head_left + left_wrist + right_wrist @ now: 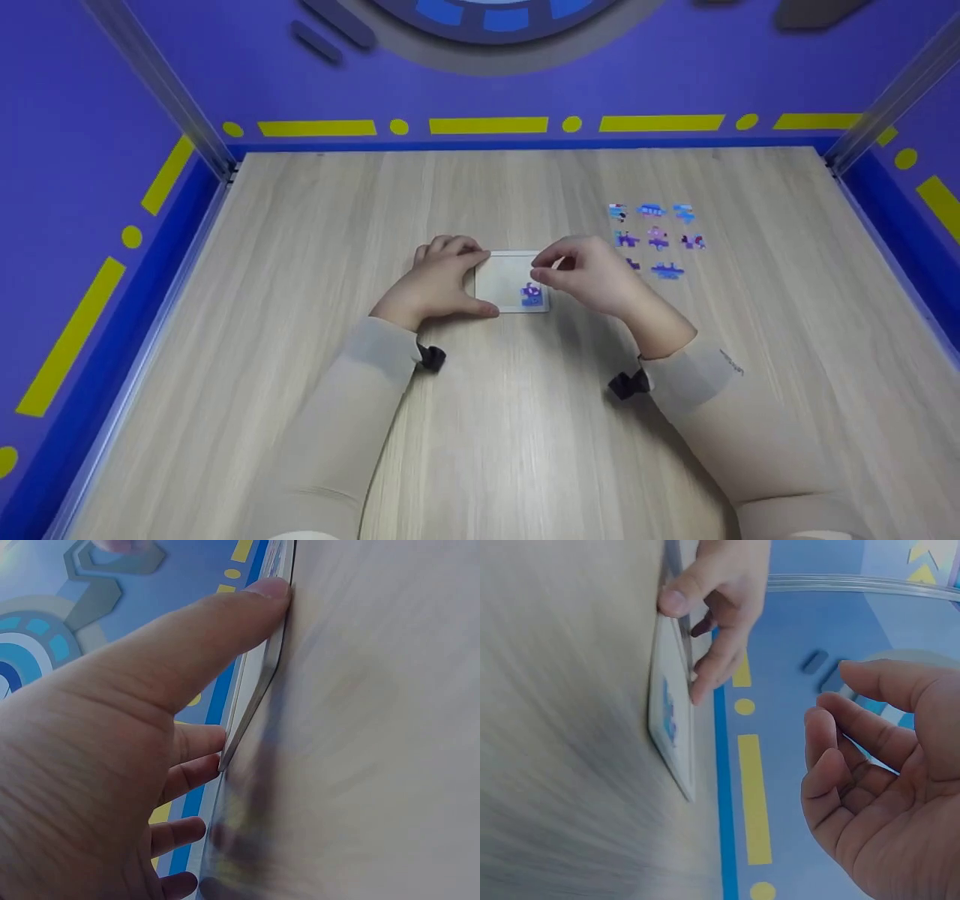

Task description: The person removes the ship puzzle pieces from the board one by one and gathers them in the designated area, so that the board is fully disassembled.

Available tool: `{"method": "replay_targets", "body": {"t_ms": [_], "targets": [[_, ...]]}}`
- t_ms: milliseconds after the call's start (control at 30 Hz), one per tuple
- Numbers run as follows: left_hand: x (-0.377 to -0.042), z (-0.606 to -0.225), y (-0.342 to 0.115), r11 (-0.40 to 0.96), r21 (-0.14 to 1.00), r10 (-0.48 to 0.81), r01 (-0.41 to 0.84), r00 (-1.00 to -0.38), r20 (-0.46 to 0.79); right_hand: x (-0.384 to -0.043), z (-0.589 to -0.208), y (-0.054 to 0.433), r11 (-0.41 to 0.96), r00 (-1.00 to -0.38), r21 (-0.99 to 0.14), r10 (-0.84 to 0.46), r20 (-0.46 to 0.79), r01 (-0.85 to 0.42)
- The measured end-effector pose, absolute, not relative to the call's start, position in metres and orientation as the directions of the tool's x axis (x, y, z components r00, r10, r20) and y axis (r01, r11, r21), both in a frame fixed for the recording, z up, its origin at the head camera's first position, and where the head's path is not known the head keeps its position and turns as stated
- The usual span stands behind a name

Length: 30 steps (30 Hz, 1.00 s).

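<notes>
A small pale puzzle tray lies on the table in front of the person. One purple and blue jigsaw piece sits in its near right corner. The left hand holds the tray from the left, thumb along the near edge and a finger at the far left corner. Over the tray's right side hovers the right hand, thumb and index fingertips slightly apart. In the right wrist view, the fingers of this hand are loosely curled with nothing between them.
Several loose jigsaw pieces lie spread in rows at the far right of the wooden table, partly behind the right hand. Blue-purple panels with yellow marks border the table at the back and sides.
</notes>
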<state>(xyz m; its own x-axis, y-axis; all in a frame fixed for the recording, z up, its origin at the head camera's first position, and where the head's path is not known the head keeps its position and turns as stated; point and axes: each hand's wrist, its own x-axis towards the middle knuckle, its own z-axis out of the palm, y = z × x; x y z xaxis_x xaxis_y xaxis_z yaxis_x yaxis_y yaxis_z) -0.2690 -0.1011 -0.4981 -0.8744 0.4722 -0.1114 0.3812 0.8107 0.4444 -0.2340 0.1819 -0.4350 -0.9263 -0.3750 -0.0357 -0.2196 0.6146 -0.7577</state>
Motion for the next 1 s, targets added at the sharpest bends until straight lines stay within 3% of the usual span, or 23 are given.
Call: {"method": "replay_targets", "body": {"t_ms": [300,600,1000], "targets": [[-0.267,-0.496,-0.104,0.811,0.441,0.471,0.384,-0.876,-0.105,-0.237,-0.453,0.177,0.634,-0.926,-0.751,-0.368,-0.086,-0.182],[-0.267,-0.497,-0.102,0.805,0.448,0.480,0.389,-0.871,-0.107,-0.239,-0.469,0.176,0.684,-0.902,-0.682,-0.423,-0.083,-0.258],[-0.268,-0.496,-0.103,0.802,0.454,0.483,0.389,-0.869,-0.109,-0.241,-0.478,0.180,0.705,-0.893,-0.666,-0.431,-0.129,-0.244]]}}
